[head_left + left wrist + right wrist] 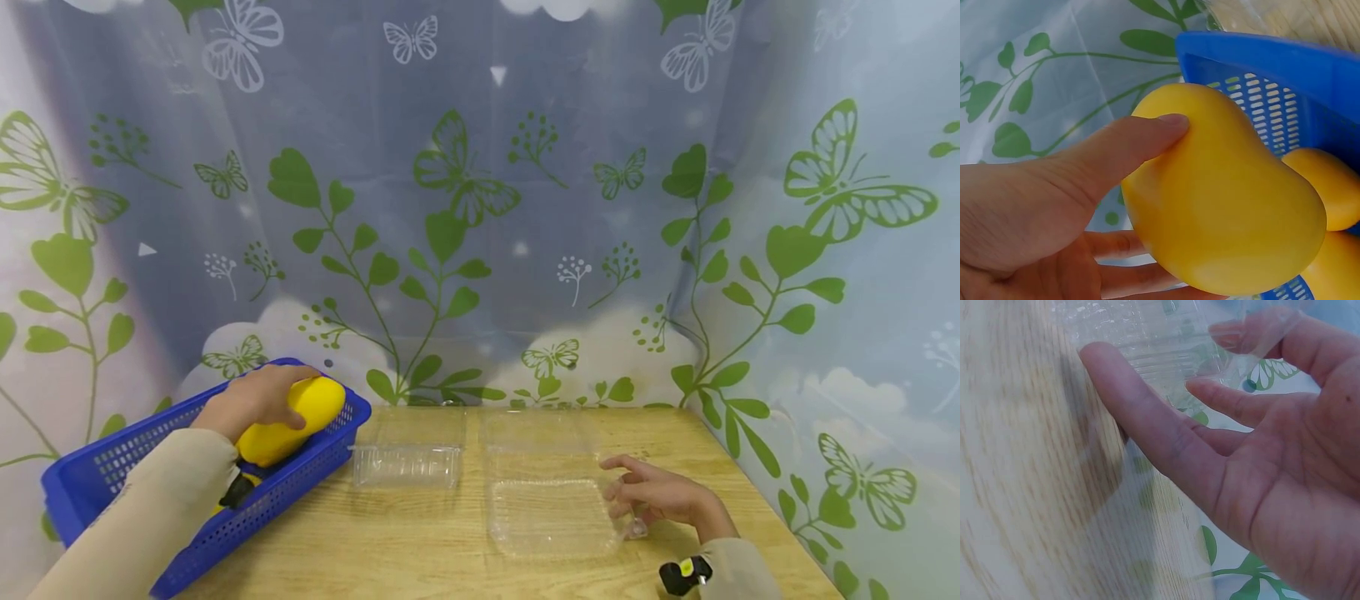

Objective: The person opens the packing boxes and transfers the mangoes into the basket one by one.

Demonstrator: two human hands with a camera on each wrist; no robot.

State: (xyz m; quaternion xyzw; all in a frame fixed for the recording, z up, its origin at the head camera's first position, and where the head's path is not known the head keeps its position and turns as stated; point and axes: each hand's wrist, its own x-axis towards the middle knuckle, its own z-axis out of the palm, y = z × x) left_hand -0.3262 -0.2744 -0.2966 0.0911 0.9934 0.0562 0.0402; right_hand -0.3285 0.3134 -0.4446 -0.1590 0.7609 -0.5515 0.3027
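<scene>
My left hand [258,402] grips a smooth yellow mango [318,403] over the blue basket [300,492]. In the left wrist view the thumb presses one side of the mango [1229,200], with fingers behind it. More yellow mangoes [1325,187] lie in the basket, partly hidden. My right hand [663,497] is at the right side of a clear plastic container [555,533] with its lid raised at the back. Its fingers [1147,409] are loosely extended against or close to the plastic; exact contact is hard to tell.
A second clear container [407,471], also open, stands between the basket and the nearer one. All rest on a wooden table [390,554]. A leaf-and-butterfly curtain [525,250] hangs right behind the table's back edge.
</scene>
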